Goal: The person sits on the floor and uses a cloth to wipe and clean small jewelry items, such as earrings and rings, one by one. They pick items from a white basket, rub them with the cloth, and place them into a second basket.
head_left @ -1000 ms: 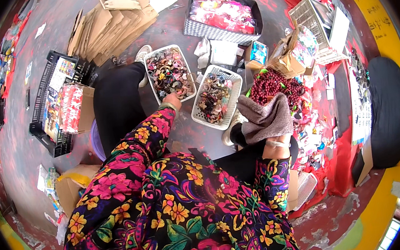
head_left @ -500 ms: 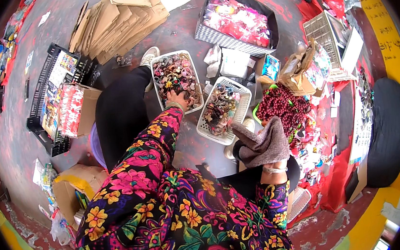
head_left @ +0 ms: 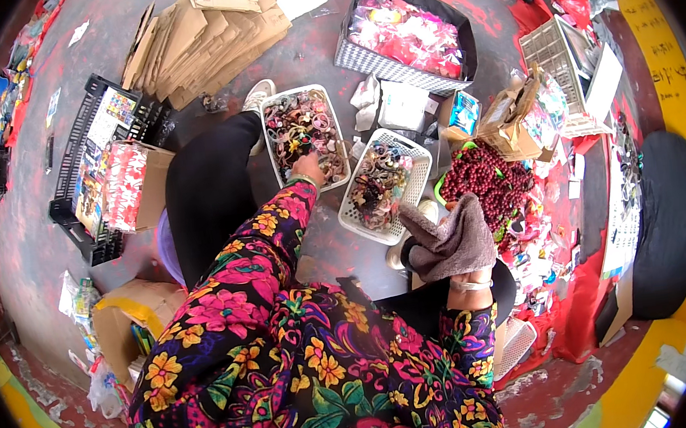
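Observation:
My left hand [head_left: 306, 168] is at the near end of a white plastic basket [head_left: 270, 159] heaped with hair ties [head_left: 302, 127] in many colours. Its fingers are curled down among them, and what they pinch is hidden. A grey-brown cloth [head_left: 453, 240] drapes over my right hand, covering its fingers; only the wrist with a pale band shows behind it. Between the two hands stands a second white basket [head_left: 415, 178], which holds more hair ties and small accessories [head_left: 377, 186].
Dark red beads [head_left: 485, 184] lie in a green-rimmed container beyond the cloth. A patterned box [head_left: 395, 73] holds pink packets. Flattened cardboard [head_left: 211, 41] is stacked at the far left, above a black crate [head_left: 70, 209]. A cardboard box [head_left: 134, 312] stands near my left side.
My left hand has gone from spread fingers on the hair ties to curled fingers, shifting slightly right. The cloth over my right hand has barely moved.

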{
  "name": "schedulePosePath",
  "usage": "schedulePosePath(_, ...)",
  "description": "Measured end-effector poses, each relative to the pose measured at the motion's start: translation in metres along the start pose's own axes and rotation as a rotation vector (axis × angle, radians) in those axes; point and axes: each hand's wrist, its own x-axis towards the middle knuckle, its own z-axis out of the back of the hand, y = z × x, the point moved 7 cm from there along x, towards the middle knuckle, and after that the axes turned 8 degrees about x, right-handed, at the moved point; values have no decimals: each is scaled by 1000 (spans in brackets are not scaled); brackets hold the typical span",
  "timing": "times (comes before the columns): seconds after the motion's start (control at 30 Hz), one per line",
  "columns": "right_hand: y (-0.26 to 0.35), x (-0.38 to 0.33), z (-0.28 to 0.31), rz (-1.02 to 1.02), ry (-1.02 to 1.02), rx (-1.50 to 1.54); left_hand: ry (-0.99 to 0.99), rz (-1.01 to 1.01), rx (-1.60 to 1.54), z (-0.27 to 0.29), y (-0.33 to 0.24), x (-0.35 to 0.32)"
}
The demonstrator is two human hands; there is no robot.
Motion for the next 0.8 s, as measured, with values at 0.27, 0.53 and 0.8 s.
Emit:
schedulePosePath(0.27,5,-11,-1,-30,52,155,-420,87,-279,44,4,23)
schedulePosePath(0.53,0,5,14,-27,-17,128,105,5,-1267,87,-42,4)
schedulePosePath(0.8,5,6,7,66,-17,151,705,-225,-2006,127,-107,-71)
